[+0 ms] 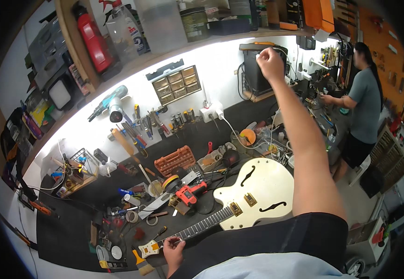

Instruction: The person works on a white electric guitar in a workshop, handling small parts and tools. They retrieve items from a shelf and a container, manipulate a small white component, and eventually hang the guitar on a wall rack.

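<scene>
A cream hollow-body electric guitar with gold pickups and f-shaped holes lies on the dark workbench, close to my body. Its neck points to the lower left. My left hand has its fingers curled on the neck just below the headstock. High up at right, my right hand is raised at arm's length with the fingers closed. A small pale bit shows at its fingertips, too small to name. Behind that hand a black box-shaped unit with a cable stands by the wall.
A red cordless polisher, an orange socket case and a paintbrush lie around the guitar. Hand tools hang along the wall. Overhead, a shelf holds a red fire extinguisher. Another person works at the far right bench.
</scene>
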The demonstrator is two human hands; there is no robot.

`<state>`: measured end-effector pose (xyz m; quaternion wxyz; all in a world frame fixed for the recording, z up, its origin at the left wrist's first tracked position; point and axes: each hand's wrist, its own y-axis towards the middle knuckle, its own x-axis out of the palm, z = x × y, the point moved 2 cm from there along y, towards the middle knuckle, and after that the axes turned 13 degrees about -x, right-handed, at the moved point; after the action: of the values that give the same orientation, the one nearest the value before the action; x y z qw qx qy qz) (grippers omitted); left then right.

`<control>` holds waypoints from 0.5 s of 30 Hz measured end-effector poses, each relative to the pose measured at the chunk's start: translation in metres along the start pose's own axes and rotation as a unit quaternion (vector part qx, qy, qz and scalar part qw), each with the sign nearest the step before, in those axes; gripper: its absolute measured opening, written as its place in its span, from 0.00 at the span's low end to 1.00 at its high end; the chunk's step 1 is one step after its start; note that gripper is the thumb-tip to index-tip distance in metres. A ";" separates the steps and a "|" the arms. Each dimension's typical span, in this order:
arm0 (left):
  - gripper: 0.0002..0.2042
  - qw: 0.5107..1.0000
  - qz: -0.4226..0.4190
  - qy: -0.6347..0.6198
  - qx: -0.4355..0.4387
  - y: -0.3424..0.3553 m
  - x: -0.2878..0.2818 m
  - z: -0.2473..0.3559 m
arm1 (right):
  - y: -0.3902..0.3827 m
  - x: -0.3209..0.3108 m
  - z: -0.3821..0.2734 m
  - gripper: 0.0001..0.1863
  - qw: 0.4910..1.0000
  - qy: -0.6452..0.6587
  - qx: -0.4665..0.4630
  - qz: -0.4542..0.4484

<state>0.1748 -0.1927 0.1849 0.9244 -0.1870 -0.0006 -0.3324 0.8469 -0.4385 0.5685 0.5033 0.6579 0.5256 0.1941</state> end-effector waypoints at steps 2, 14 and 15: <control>0.18 1.000 0.001 0.006 -0.009 -0.005 0.021 0.001 | 0.042 -0.023 0.051 0.28 0.984 -0.152 -0.071 -0.056; 0.16 0.999 0.000 0.011 -0.036 -0.030 0.132 -0.015 | 0.139 0.001 0.112 0.57 0.900 -0.120 -0.080 -0.410; 0.16 1.000 -0.001 0.007 -0.028 -0.030 0.132 -0.019 | 0.140 0.001 0.112 0.55 0.905 -0.104 -0.075 -0.407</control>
<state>0.2566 -0.3019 0.1938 0.9184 -0.2104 0.0147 -0.3346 1.0047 -0.4807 0.6422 0.6378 0.3638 0.6763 -0.0580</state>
